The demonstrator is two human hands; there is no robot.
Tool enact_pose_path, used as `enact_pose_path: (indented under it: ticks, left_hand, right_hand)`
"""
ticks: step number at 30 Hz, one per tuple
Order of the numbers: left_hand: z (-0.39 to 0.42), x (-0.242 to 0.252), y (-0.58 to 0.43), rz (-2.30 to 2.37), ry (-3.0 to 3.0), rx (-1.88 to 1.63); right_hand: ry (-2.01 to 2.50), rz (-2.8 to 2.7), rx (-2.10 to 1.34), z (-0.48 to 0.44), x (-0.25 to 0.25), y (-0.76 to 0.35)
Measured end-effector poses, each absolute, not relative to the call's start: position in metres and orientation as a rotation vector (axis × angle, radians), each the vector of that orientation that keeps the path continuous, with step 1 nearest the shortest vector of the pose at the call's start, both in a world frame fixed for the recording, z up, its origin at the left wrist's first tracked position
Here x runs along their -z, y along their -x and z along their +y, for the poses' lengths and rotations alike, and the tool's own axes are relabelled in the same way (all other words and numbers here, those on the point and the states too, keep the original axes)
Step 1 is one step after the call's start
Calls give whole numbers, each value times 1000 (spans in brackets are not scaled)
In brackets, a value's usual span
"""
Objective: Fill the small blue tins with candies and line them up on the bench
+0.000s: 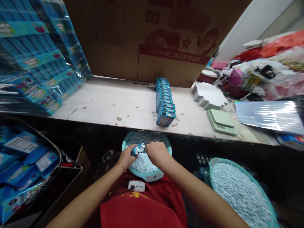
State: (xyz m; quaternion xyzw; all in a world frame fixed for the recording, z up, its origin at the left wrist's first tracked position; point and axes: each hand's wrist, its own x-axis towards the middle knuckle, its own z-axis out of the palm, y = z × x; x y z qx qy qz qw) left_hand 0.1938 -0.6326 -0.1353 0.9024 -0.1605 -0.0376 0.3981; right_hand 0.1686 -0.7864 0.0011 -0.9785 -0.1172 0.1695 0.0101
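Observation:
My left hand (125,157) grips a small blue candy box (134,151), tilted, with white and pale-blue candy pieces (141,148) showing at its open end. Close to that end, on its right, my right hand (157,154) is closed with the knuckles up; what its fingers hold, if anything, is hidden. Both hands are over a turquoise basin (155,176) on my lap, which contains many small pale candies (144,163). On the bench ahead stands a row of similar blue boxes (165,117).
A second turquoise basin (257,182) of candies sits at lower right. The bench (106,101) carries a green scale (222,122), stacked white card (210,95) and wrapped blue cartons (35,60). An open carton (68,169) of blue boxes is at left; a large cardboard box (114,41) stands behind.

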Motion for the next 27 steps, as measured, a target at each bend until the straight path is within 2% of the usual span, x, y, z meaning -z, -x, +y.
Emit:
enact_pose_path:
  ticks: [3, 7, 12, 16, 19, 23, 27]
  left_hand:
    - [-630, 139, -195, -397, -2240, 84]
    - [-623, 144, -199, -399, -2127, 94]
    - [-610, 151, -201, -353, -1985, 97]
    - [-603, 149, -199, -248, -1925, 98]
    - [-602, 142, -198, -155, -1893, 100]
    - [-596, 132, -198, -80, -1859, 73]
    - [-589, 131, -201, -56, -1872, 37]
  right_hand:
    - [3093, -412, -417, -792, -1, -165]
    - [3040, -272, -458, -834, 17, -160]
    - [2962, -43, -520, -877, 88, -156]
    - [2853, 68, -482, -847, 149, -164]
    - [2762, 66, -444, -814, 174, -174]
    - [2618, 42, -386, -806, 180, -180]
    - [2451, 3, -272, -829, 158, -173]
